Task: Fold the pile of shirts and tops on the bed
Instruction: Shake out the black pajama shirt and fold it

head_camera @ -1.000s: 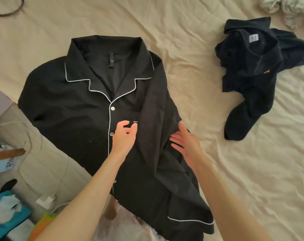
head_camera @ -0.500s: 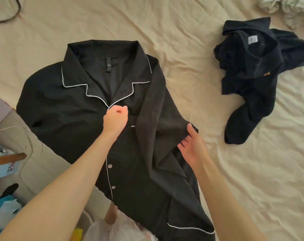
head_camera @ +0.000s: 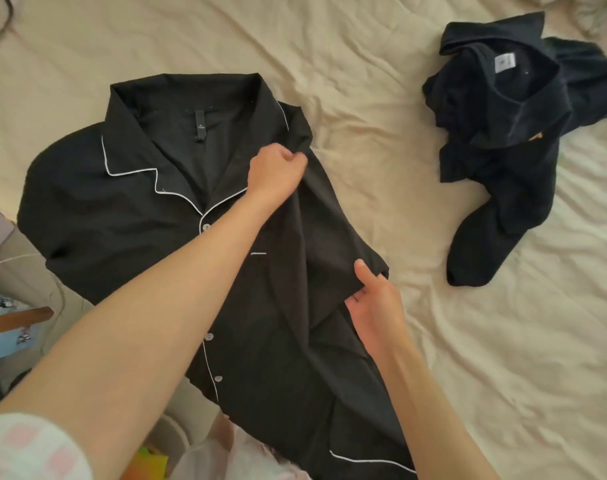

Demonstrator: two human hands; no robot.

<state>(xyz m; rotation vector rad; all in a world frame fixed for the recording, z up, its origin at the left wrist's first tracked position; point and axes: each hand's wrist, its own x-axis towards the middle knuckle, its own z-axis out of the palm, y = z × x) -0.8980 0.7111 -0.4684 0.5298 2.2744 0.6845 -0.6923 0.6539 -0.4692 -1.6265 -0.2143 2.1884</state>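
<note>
Lying face-up on the cream-sheeted bed [head_camera: 381, 81], the black button-front shirt with white piping [head_camera: 122, 220] has its collar toward the far side and one side folded inward over the front. The left hand [head_camera: 276, 171] reaches across and pinches the folded fabric near the collar edge, fingers curled round it. The right hand [head_camera: 373, 306] grips the folded sleeve's edge lower down, thumb on top. Well apart, toward the bed's right, a crumpled dark navy top [head_camera: 513, 140] lies unfolded.
</note>
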